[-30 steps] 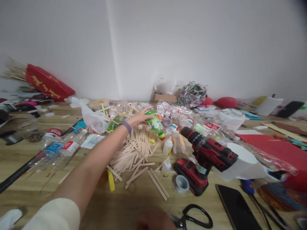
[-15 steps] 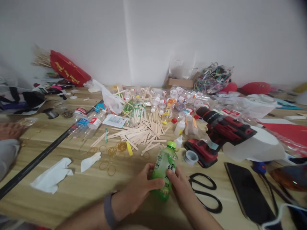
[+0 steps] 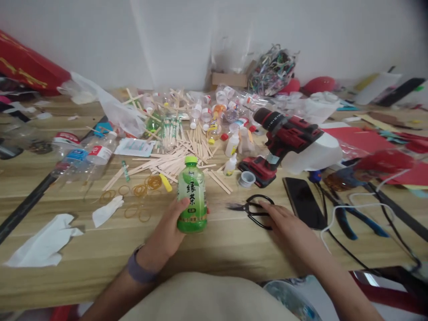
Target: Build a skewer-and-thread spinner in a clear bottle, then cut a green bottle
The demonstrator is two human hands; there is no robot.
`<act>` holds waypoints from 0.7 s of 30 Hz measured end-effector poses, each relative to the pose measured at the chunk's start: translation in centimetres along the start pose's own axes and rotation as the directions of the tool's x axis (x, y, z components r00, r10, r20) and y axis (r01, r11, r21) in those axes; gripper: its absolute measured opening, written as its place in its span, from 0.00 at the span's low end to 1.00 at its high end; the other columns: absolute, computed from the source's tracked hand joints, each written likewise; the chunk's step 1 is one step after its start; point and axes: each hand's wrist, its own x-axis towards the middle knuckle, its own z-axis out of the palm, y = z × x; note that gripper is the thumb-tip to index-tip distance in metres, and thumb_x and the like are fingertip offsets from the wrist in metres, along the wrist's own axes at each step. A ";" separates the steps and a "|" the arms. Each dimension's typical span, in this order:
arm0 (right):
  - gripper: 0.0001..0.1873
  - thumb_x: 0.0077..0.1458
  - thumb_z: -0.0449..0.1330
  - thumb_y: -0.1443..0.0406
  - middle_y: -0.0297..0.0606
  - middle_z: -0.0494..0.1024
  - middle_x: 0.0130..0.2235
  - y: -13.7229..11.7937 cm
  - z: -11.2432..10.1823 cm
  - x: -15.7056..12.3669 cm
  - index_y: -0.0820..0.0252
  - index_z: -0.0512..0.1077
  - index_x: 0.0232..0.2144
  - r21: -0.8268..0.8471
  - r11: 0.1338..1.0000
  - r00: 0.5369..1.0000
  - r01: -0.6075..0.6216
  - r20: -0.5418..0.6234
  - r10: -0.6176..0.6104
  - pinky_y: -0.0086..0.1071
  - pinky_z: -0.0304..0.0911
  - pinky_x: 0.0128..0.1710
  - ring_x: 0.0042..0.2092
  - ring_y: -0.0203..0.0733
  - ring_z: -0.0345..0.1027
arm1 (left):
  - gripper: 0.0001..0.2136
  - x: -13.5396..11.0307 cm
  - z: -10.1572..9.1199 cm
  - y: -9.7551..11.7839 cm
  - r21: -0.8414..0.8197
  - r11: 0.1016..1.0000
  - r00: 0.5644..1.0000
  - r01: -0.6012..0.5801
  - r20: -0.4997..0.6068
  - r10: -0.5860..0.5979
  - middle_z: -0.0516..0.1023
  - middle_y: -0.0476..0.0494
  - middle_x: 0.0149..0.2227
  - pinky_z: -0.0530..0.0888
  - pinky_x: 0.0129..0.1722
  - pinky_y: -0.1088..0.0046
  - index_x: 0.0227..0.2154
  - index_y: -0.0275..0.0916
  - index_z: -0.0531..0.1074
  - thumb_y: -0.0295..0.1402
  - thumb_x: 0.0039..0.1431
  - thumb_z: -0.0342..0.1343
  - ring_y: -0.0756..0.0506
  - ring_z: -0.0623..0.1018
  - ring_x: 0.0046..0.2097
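My left hand [image 3: 170, 227] is wrapped round a green-capped bottle [image 3: 192, 200] of green tea with a printed label, held upright near the table's front. Over to the right, my right hand [image 3: 282, 220] has its fingers stretched out onto the black handle loops of a pair of scissors [image 3: 246, 207]. The scissors lie flat, blades pointing left. The underside of my right hand is hidden, with no clear grip showing.
A red and black cordless drill [image 3: 284, 133] stands behind the scissors. A phone [image 3: 304, 203] and blue-handled pliers [image 3: 354, 218] lie at right. Wooden sticks [image 3: 170, 162], rubber bands [image 3: 143, 187] and a white glove [image 3: 47, 243] spread leftward. Plastic bottles [image 3: 100, 151] lie beyond.
My right hand has let go of the bottle and moved right to the scissors. My left hand keeps the bottle, now more upright. The view has shifted right and downward.
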 end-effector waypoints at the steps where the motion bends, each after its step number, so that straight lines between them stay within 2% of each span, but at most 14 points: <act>1: 0.34 0.50 0.48 0.78 0.51 0.76 0.54 0.2 0.1 0.3 0.65 0.64 0.60 -0.022 0.999 0.998 0.040 0.041 -0.039 0.46 0.70 0.53 0.55 0.51 0.70 | 0.19 0.2 0.0 0.0 -0.045 0.999 1.000 0.000 -0.002 0.000 0.83 0.38 0.40 0.76 0.42 0.65 0.43 0.37 0.75 0.46 0.57 0.60 0.40 0.81 0.42; 4: 0.32 0.52 0.48 0.77 0.50 0.75 0.55 0.5 0.4 1.7 0.64 0.66 0.59 -0.063 0.989 0.988 0.130 0.094 -0.124 0.46 0.70 0.53 0.55 0.51 0.70 | 0.16 0.7 0.5 0.5 -0.227 0.973 0.998 0.038 -0.032 -0.047 0.83 0.40 0.39 0.77 0.40 0.68 0.43 0.38 0.74 0.43 0.56 0.61 0.42 0.82 0.39; 7: 0.29 0.53 0.50 0.74 0.53 0.78 0.49 1.2 0.6 2.8 0.66 0.67 0.58 -0.080 0.979 0.976 0.187 0.130 -0.175 0.48 0.73 0.48 0.49 0.54 0.74 | 0.16 1.0 1.2 1.2 -0.353 0.933 0.994 0.064 -0.056 -0.090 0.83 0.39 0.36 0.78 0.36 0.71 0.40 0.35 0.75 0.41 0.55 0.61 0.44 0.82 0.35; 11: 0.29 0.56 0.51 0.69 0.51 0.77 0.49 2.5 0.9 2.3 0.63 0.64 0.61 0.026 0.979 0.961 0.202 0.186 -0.204 0.42 0.74 0.46 0.49 0.52 0.75 | 0.15 1.2 1.8 1.8 -0.472 0.881 0.994 0.041 -0.075 -0.086 0.81 0.39 0.31 0.77 0.33 0.72 0.38 0.32 0.76 0.40 0.56 0.58 0.44 0.81 0.32; 14: 0.26 0.61 0.48 0.65 0.49 0.77 0.50 2.4 0.5 1.2 0.58 0.63 0.60 0.156 0.985 0.969 0.076 0.220 -0.109 0.38 0.75 0.41 0.45 0.49 0.78 | 0.14 1.3 1.9 1.9 -0.506 0.862 0.990 0.032 -0.102 -0.096 0.81 0.39 0.31 0.77 0.32 0.72 0.37 0.31 0.76 0.39 0.58 0.56 0.44 0.81 0.32; 16: 0.25 0.62 0.49 0.60 0.48 0.77 0.50 1.6 -0.2 0.6 0.56 0.61 0.60 0.253 0.967 0.969 -0.034 0.244 -0.030 0.38 0.74 0.43 0.45 0.49 0.78 | 0.14 1.4 1.8 1.8 -0.511 0.860 0.985 0.020 -0.137 -0.104 0.81 0.39 0.31 0.77 0.33 0.72 0.37 0.32 0.76 0.39 0.58 0.56 0.44 0.81 0.32; 19: 0.27 0.62 0.52 0.57 0.44 0.80 0.43 -0.6 -0.8 0.0 0.56 0.59 0.62 0.437 0.884 0.958 -0.166 0.283 0.040 0.33 0.74 0.40 0.41 0.46 0.78 | 0.15 1.5 1.2 1.4 -0.483 0.875 0.980 -0.026 -0.187 -0.074 0.82 0.40 0.32 0.77 0.34 0.72 0.38 0.33 0.76 0.41 0.57 0.58 0.44 0.81 0.32; 21: 0.28 0.61 0.55 0.57 0.44 0.80 0.43 -2.3 -0.7 -0.2 0.56 0.60 0.62 0.553 0.799 0.942 -0.238 0.330 0.052 0.31 0.74 0.38 0.38 0.44 0.78 | 0.16 1.5 0.8 1.1 -0.443 0.894 0.978 -0.062 -0.206 -0.034 0.82 0.40 0.34 0.77 0.36 0.71 0.40 0.33 0.75 0.41 0.56 0.60 0.44 0.82 0.34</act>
